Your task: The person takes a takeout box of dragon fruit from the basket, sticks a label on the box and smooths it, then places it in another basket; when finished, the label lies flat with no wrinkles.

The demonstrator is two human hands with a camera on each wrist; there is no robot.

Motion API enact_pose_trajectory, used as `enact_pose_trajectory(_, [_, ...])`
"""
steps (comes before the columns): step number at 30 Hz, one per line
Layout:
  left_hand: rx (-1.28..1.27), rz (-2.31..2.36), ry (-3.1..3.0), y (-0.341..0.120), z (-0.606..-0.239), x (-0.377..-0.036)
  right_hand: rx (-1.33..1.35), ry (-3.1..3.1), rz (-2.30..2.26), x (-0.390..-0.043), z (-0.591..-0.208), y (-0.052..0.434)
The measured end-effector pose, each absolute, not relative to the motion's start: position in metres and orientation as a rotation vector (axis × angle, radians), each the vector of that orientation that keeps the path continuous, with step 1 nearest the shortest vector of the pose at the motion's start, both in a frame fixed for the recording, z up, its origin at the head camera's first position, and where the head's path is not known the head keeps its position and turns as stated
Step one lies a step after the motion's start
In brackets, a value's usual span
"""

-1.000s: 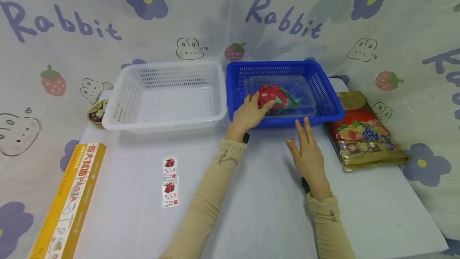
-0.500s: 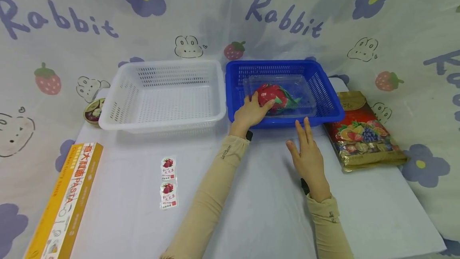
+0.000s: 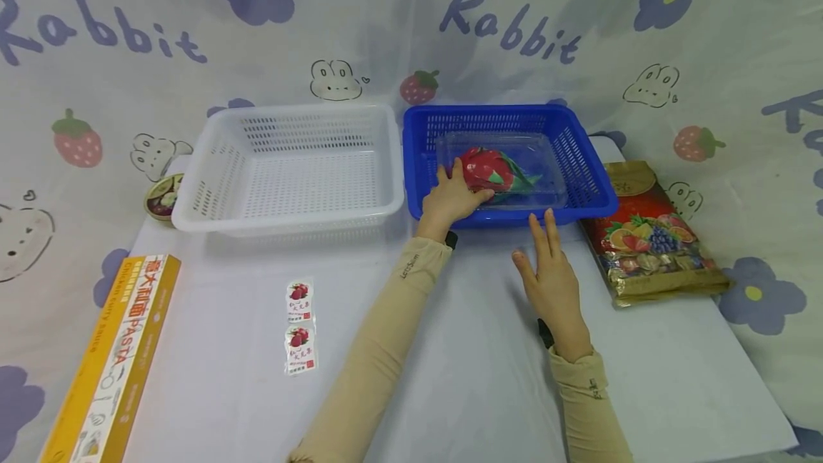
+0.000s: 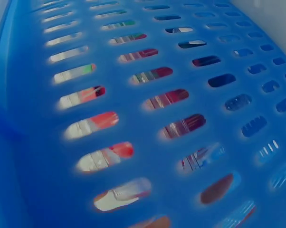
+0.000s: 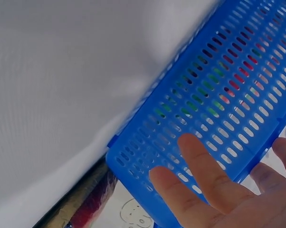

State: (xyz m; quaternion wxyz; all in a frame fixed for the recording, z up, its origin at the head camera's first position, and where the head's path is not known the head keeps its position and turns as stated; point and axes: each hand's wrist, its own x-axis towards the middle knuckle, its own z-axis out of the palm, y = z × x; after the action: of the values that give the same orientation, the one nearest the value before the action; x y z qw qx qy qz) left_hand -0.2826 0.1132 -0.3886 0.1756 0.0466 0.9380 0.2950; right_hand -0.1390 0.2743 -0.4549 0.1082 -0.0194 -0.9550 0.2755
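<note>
In the head view, my left hand reaches over the front rim of the blue basket, thumb and fingers spread at the left end of a red dragon fruit with green scales. The fruit lies by a clear plastic box inside the basket. My right hand has its fingers extended toward the basket's front edge. The right wrist view shows those fingers before the slotted wall. Only slots fill the left wrist view, with red of the dragon fruit behind them; the left hand is mostly hidden there.
A white basket stands left of the blue one. Dragon fruit stickers lie on the white-covered table. A pasta box and a round tub are at the left, a red-gold bag at the right.
My left thumb has shifted slightly down and right, and more of the dragon fruit shows. The head view has turned a little. My right hand has hardly moved.
</note>
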Motion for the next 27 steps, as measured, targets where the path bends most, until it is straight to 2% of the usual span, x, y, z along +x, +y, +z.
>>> enact_pose_trajectory(27, [0.031,0.744,2.748,0.1232,-0.3928,-0.2877,-0.044,-2.754,0.805,-0.1400,-0.4613,0.2726])
